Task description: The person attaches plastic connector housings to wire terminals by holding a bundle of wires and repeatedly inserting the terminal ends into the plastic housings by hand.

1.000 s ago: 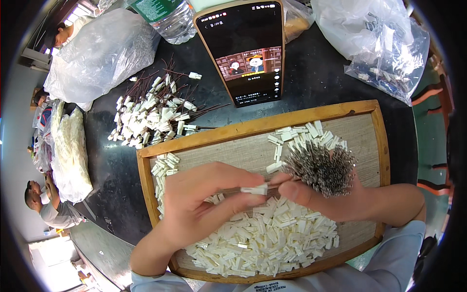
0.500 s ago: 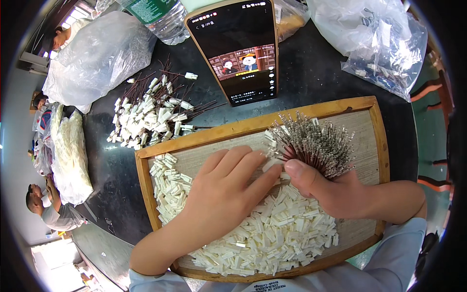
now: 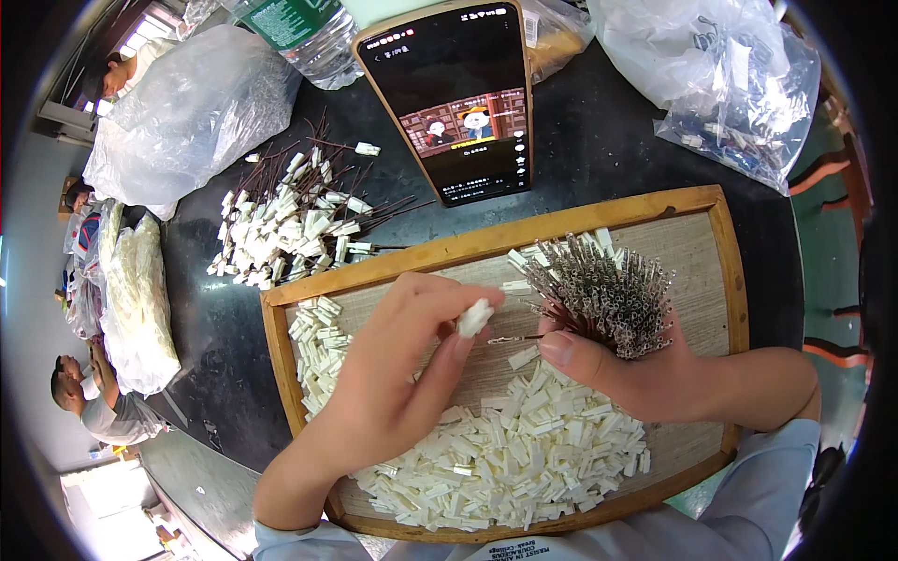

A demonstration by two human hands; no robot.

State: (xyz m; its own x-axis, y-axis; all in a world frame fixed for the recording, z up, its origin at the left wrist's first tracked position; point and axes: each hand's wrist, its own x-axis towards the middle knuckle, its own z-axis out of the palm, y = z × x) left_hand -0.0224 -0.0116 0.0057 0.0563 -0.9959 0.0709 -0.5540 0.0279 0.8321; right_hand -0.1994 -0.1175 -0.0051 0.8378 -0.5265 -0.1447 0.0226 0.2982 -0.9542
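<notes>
Between the thumb and forefinger of my left hand is a small white connector housing. My right hand is closed around a thick bundle of brown wires tipped with silver metal terminals. One wire sticks out from the bundle past my right thumb, its terminal toward the housing but apart from it. Beneath both hands lies a wooden-framed tray with a heap of loose white housings. A few more housings lie behind the bundle.
Beyond the tray's far left edge, a pile of wires with white housings rests on the black table. A phone stands upright behind the tray, beside a water bottle. Plastic bags lie left and right. Other people sit at left.
My left hand has drawn back leftward from the bundle and now shows a white housing in its fingertips. A single wire now projects from the bundle by my right thumb.
</notes>
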